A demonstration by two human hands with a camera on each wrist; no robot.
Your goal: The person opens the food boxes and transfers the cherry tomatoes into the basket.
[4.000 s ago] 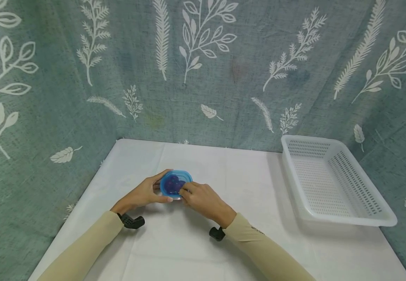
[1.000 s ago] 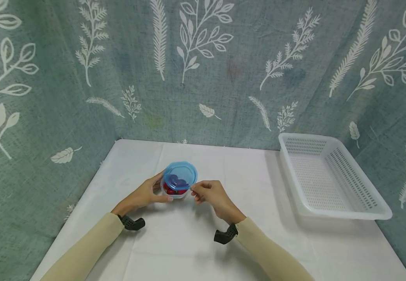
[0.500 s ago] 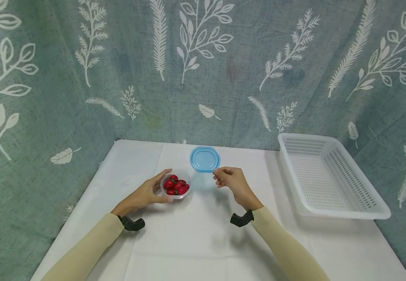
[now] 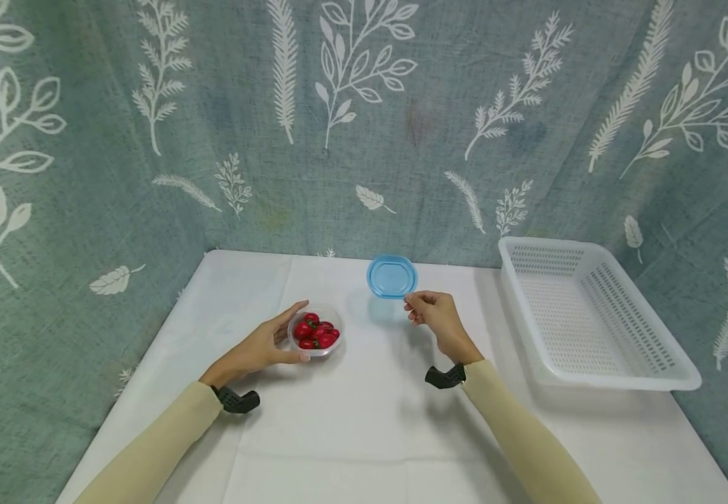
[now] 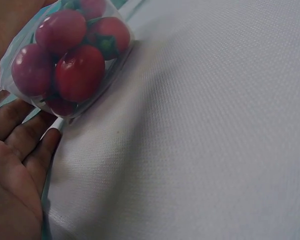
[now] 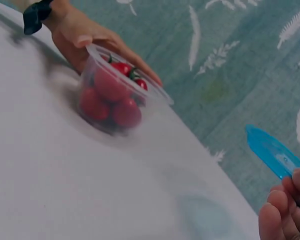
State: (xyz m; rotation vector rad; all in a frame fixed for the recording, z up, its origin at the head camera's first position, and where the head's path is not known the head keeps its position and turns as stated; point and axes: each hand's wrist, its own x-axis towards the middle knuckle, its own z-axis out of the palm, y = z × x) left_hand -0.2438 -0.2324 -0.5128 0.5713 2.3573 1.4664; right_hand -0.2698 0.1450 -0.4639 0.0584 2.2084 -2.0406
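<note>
My left hand [image 4: 260,348] holds a clear plastic container [image 4: 329,351] by its side on the white table, thumb at the near side and fingers at the far side. Several cherry tomatoes [image 4: 317,331] with green stems fill the uncovered container. In the right wrist view the tomatoes [image 6: 110,102] show through its wall. My right hand [image 4: 439,319] pinches a blue lid [image 4: 392,277] by its near edge, between thumb and fingers. The lid is held up off the table, to the right of and beyond the container. In the left wrist view my fingers [image 5: 27,131] lie beside the container.
A white plastic basket [image 4: 575,385] with slotted walls stands on the right of the white-covered table [image 4: 339,434]. A green cloth [image 4: 427,203] with white leaf prints hangs behind the table and along both sides.
My right hand has lifted the blue lid off the container and carried it to the right and away, uncovering the tomatoes. The left hand has kept the container in place.
</note>
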